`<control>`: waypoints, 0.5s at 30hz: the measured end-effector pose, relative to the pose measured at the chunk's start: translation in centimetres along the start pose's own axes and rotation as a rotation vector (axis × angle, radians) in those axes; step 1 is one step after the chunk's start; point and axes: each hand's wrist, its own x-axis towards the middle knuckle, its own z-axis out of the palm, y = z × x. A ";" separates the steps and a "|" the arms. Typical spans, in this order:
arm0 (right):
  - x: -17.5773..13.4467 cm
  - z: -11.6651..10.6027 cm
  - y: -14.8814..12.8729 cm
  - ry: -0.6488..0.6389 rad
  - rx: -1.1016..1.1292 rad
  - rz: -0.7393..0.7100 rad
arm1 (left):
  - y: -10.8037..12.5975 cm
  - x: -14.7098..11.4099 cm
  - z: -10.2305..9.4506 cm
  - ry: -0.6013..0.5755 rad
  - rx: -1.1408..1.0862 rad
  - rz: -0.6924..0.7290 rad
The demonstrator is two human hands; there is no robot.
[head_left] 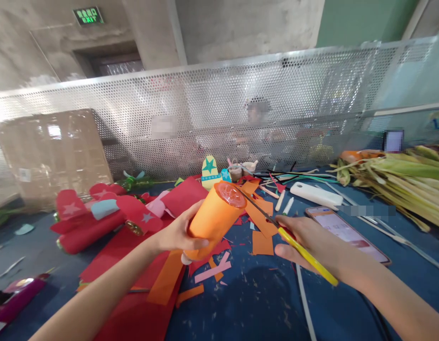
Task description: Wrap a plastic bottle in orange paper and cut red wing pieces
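My left hand (185, 227) is wrapped round a bottle covered in orange paper (214, 218). The bottle leans, its shiny clear-looking base upward to the right and a pale tip showing below. In my right hand (308, 241) is a yellow-handled tool (304, 255) with a long, thin, dark shaft; its exact kind is unclear. The shaft's tip reaches the rim of the bottle's base; whether it touches cannot be seen. Beneath the bottle lie orange paper pieces (262, 242), pink strips (212, 273) and large red sheets (134, 312).
Red paper-covered bottle planes (94, 222) stand on the left of the blue table (240, 308). A phone (347, 232), a white glue gun-like object (316, 195) and corn husks (393, 175) are at right. A perforated metal screen (212, 113) and cardboard (52, 156) stand behind.
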 end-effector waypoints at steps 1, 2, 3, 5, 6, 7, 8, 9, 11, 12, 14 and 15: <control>-0.1 0.1 -0.1 -0.007 0.011 0.000 | -0.1 0.1 -0.3 -0.022 -0.018 -0.010; -0.1 0.2 -0.2 -0.010 0.023 -0.001 | -0.2 0.1 -0.5 -0.043 -0.032 -0.019; -0.2 0.3 -0.2 -0.014 0.037 -0.007 | -0.4 0.1 -0.7 -0.062 -0.044 -0.029; -0.2 0.6 -0.2 -0.018 0.057 -0.016 | -0.6 0.1 -1.1 -0.086 -0.056 -0.055; -0.2 0.8 -0.2 -0.024 0.063 -0.020 | -0.7 0.1 -1.3 -0.094 -0.056 -0.068; -0.3 0.9 -0.3 -0.030 0.067 -0.024 | -0.8 0.0 -1.5 -0.101 -0.047 -0.083; -0.3 1.0 -0.3 -0.035 0.068 -0.026 | -0.8 0.0 -1.6 -0.108 -0.033 -0.098; -0.3 1.1 -0.4 -0.041 0.068 -0.027 | -0.8 -0.1 -1.7 -0.115 -0.018 -0.110; -0.2 1.1 -0.5 -0.059 0.076 -0.028 | -0.7 -0.1 -1.9 -0.135 0.008 -0.123; -0.2 1.1 -0.6 -0.066 0.084 -0.030 | -0.6 -0.1 -2.0 -0.138 0.024 -0.124; -0.2 1.2 -0.7 -0.064 0.103 -0.038 | -0.4 -0.1 -2.0 -0.127 0.059 -0.116; -0.2 1.4 -0.8 -0.052 0.109 -0.046 | -0.4 0.0 -1.9 -0.119 0.076 -0.111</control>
